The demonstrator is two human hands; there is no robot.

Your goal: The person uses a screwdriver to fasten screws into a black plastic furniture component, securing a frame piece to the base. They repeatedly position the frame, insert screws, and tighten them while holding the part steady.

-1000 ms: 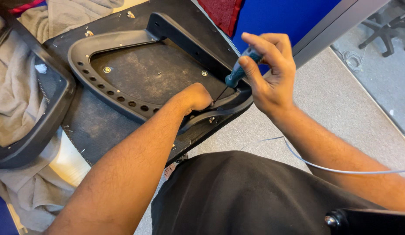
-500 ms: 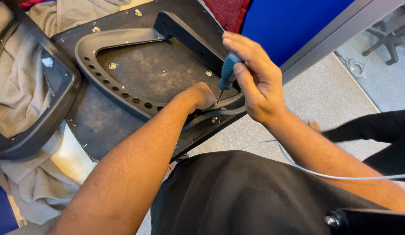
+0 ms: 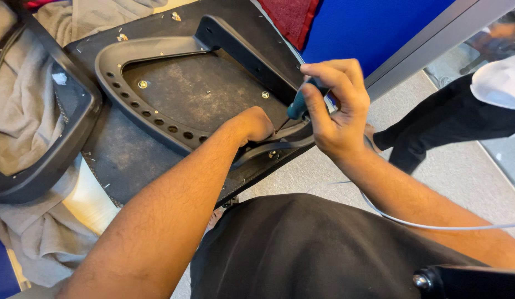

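Right hand (image 3: 338,119) pinches teal-handled screwdriver (image 3: 296,108), fingers wrapped tight, tip angled down-left to near edge of black chair-seat underside (image 3: 202,94). Left hand (image 3: 256,124) pressed on curved plastic frame (image 3: 130,119) just beside tip; grip state can't tell

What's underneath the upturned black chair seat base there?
Under the upturned black chair seat base lies crumpled grey cloth over a pale surface. The base covers whatever is beneath its middle. The left hand rests on it.
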